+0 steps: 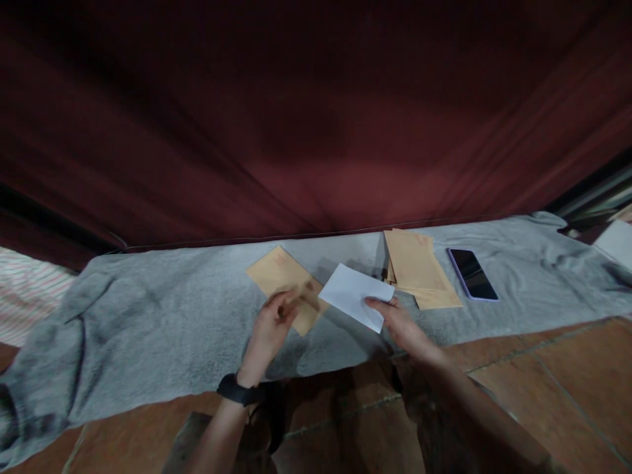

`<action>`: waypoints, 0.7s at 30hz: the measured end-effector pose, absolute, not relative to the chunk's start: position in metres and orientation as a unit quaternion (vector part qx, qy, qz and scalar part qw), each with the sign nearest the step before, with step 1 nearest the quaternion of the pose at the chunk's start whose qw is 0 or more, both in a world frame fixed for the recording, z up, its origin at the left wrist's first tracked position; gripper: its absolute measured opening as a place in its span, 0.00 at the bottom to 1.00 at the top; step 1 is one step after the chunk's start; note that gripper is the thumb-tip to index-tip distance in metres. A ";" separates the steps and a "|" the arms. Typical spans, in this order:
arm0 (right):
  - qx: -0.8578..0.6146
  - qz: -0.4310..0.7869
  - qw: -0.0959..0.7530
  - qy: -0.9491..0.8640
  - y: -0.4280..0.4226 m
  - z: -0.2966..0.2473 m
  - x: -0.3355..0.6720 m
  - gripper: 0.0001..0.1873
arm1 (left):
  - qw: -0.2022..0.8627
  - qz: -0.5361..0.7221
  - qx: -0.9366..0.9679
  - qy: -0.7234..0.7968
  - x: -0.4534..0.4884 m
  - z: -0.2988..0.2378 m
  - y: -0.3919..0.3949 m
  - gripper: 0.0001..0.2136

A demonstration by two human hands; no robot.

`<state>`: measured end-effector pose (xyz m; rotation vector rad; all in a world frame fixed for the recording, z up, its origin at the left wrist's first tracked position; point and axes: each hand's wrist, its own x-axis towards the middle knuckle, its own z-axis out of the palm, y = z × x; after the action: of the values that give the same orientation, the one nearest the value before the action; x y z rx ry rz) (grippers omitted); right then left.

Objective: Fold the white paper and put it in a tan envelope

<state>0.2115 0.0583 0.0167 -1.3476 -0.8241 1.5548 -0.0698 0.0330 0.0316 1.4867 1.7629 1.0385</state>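
Note:
My left hand (274, 322) grips the near end of a tan envelope (276, 273) that lies on the grey cloth (148, 329); its fingers are blurred by motion. A black band is on that wrist. My right hand (397, 320) pinches the near right corner of a folded white sheet of paper (354, 291), held just right of the envelope's end. The paper's left edge is close to the envelope, and I cannot tell whether they touch.
A stack of tan envelopes (419, 266) lies to the right on the cloth. A dark phone (472, 274) with a lilac edge rests beside it. A dark red curtain (316, 118) hangs behind. Terracotta floor tiles (567, 368) run along the near side.

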 end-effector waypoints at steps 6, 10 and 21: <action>-0.581 0.535 0.426 -0.442 0.053 0.015 0.213 0.18 | 0.098 0.140 0.713 0.679 -0.043 0.035 0.012 0.15; -0.582 0.490 0.420 -0.495 0.049 0.017 0.212 0.18 | 0.047 0.047 0.742 0.667 -0.031 0.038 0.009 0.15; -0.564 0.478 0.406 -0.537 0.038 0.018 0.206 0.16 | -0.026 -0.039 0.757 0.652 -0.021 0.034 0.010 0.14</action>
<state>0.2062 0.0378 0.0183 -1.4218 -1.3555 1.2062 -0.0213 0.0103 0.0341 2.4182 2.0818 -0.1230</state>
